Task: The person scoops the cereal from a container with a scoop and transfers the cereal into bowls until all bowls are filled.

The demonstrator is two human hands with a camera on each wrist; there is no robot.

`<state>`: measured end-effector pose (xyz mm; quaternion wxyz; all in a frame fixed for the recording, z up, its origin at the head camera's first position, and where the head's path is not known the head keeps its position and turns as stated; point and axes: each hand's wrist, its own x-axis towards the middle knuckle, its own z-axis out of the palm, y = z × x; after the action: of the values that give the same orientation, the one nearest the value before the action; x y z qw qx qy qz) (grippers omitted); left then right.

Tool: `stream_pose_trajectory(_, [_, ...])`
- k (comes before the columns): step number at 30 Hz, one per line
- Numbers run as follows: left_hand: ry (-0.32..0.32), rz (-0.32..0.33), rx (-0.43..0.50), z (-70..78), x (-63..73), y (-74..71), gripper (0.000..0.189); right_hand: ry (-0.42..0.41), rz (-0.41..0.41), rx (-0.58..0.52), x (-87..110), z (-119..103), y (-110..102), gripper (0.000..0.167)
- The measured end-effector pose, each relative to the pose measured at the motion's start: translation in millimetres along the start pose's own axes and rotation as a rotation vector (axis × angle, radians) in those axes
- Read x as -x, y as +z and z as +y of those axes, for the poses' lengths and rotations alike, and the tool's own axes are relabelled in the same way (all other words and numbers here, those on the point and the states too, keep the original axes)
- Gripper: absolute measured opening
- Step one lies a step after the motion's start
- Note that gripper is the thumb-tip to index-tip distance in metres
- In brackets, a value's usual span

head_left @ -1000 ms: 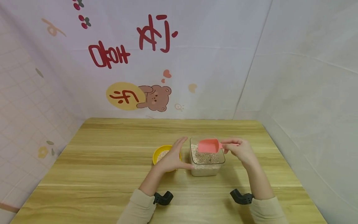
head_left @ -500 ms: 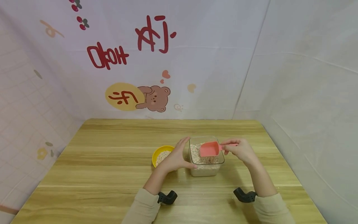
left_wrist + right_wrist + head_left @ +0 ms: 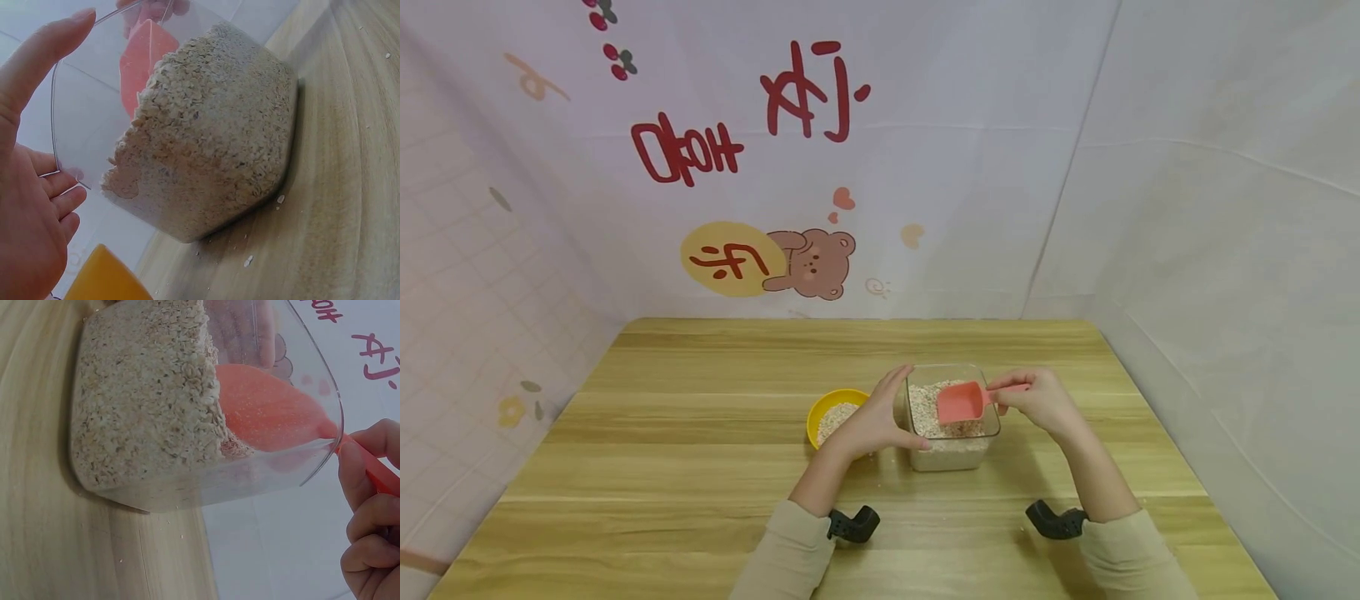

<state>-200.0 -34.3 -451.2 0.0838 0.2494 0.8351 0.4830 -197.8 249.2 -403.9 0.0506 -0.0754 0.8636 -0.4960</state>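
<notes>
A clear square container [image 3: 992, 427] full of oat flakes [image 3: 212, 125] stands on the table. My right hand [image 3: 1037, 400] pinches the handle of a pink scoop [image 3: 960, 402] between thumb and fingers at the container's right rim. The scoop's bowl is inside the container, its edge down against the oats, as the right wrist view shows. My left hand [image 3: 874, 423] spans the container's left side, thumb toward the front and fingers toward the back, fairly straight and touching the rim. Left of it is a yellow bowl [image 3: 815, 417] with oats in it, partly hidden by this hand.
Loose oat flakes [image 3: 249, 260] lie scattered on the wooden table [image 3: 700, 467] around the container. A printed white cloth [image 3: 970, 167] hangs behind the table, with more cloth at both sides. Black wrist mounts [image 3: 855, 525] stick out inward from both sleeves.
The scoop has come down from above the rim into the container, onto the oats. My left hand has shifted slightly right, closer against the container's side.
</notes>
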Motion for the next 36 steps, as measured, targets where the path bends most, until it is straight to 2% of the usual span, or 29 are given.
stream_pose_trajectory(11, [0.018,0.011,0.024,-1.2,-1.3,1.1,0.116,-0.004,-0.035,-0.009,-0.1,-3.7,4.6,0.019])
stream_pose_trajectory(17, [0.006,0.012,0.019,0.0,-0.8,1.5,0.117,-0.014,-0.046,0.007,-1.5,-4.1,9.0,0.016])
stream_pose_trajectory(24, [-0.004,0.015,0.026,-1.1,-1.4,2.6,0.116,0.014,-0.057,-0.004,-5.2,-6.8,22.7,0.013])
stream_pose_trajectory(36, [-0.01,0.004,0.05,-1.0,-1.5,1.9,0.115,0.041,-0.025,0.035,-7.9,-17.6,34.6,0.011])
